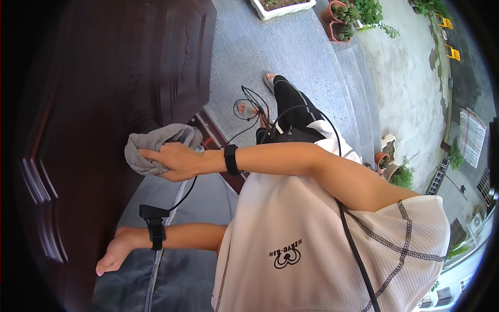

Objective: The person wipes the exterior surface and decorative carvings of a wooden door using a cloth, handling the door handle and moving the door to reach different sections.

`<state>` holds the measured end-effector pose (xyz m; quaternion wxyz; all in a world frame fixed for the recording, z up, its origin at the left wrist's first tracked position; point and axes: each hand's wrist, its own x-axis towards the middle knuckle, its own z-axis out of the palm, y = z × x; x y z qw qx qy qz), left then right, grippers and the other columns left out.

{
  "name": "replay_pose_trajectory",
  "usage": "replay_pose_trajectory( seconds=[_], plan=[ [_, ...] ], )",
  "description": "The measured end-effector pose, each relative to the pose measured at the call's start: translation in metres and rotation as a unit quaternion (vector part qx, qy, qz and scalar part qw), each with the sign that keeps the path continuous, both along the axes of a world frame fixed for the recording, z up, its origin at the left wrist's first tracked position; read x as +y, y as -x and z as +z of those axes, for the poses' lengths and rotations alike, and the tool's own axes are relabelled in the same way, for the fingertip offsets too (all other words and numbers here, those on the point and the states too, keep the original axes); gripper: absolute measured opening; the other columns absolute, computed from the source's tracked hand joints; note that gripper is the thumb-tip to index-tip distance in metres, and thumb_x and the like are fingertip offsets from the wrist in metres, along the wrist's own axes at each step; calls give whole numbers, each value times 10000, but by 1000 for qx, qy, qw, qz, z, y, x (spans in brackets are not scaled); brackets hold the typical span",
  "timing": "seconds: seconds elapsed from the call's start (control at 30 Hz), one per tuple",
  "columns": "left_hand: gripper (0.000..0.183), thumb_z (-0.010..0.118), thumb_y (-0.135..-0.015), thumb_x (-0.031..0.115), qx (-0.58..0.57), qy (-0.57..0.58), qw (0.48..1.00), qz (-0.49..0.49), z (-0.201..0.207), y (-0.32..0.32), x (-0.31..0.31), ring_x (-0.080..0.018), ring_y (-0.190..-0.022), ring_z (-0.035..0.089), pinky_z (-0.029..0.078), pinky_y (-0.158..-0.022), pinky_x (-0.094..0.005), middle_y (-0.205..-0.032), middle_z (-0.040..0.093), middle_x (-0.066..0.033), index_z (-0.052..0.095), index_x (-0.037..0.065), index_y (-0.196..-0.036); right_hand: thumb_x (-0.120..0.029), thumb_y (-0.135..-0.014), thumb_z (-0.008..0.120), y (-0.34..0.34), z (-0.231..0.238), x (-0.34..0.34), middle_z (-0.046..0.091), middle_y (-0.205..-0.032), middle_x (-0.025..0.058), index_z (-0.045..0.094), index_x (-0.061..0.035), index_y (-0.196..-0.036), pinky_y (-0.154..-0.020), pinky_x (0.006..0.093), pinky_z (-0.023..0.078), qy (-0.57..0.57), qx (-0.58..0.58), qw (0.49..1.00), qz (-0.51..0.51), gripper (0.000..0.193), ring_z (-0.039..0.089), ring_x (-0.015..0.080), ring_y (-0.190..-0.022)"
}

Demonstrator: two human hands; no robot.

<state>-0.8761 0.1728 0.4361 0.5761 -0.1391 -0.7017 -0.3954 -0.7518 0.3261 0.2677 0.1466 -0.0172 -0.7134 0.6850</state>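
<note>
While the head view looks down the body, the right hand [179,161] is closed around a bunched grey cloth [156,145], pressing it to the dark wooden door [104,78] on the left. The left hand [112,257] hangs nearer, fingers loosely curled on nothing. Wiping the panel seems to be under way, and the next stroke calls for steady pressure. Far off, a white trough planter [260,11] holds soil, and terracotta pots [332,23] hold cacti.

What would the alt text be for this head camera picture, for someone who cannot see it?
One hand presses a grey cloth against a dark brown wooden door; the other hand rests lower on the door. Potted plants stand on the pavement beyond.
</note>
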Motion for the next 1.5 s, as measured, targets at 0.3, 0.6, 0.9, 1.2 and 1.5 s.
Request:
replay_pose_trajectory(
  seconds=[0.3,0.6,0.9,1.2,1.5],
  plan=[
    [545,385,-1028,528,-73,-143,986,56,8,-30,45,-180,-1042,562,465,-935,-336,-1105,608,-42,595,34,-1119,-156,-782,680,6,-13,28,586,-794,234,383,-55,-1432,-704,493,452,68,-15,997,-16,722,605,424,-806],
    [654,333,-1042,506,-75,-191,973,105,12,-20,58,-284,-1268,468,357,-1090,-407,-1380,506,-147,477,-59,-1339,-190,-773,724,69,48,146,626,-883,186,478,-52,-1344,-758,458,468,114,99,987,-46,637,617,386,-903],
    [751,349,-1034,524,-116,-219,965,89,13,-36,58,-295,-1332,405,296,-1141,-403,-1476,399,-198,366,-131,-1400,-291,-681,758,186,39,196,679,-1026,78,646,-248,-1143,-894,497,480,-24,402,896,-187,477,659,326,-940],
    [734,337,-1040,515,-83,-208,971,87,13,-13,87,-307,-1329,408,304,-1142,-404,-1471,396,-206,374,-127,-1395,-175,-750,743,171,-138,182,556,-1238,288,381,17,-1446,-992,427,443,198,-113,921,-317,808,539,432,-1188],
    [690,288,-1053,496,-58,-197,973,108,9,-19,53,-317,-1266,467,365,-1121,-421,-1407,443,-200,422,-112,-1350,-132,-926,655,202,-81,218,596,-1296,135,392,32,-1431,-1046,310,390,273,67,904,-323,593,549,207,-1212]
  ],
)
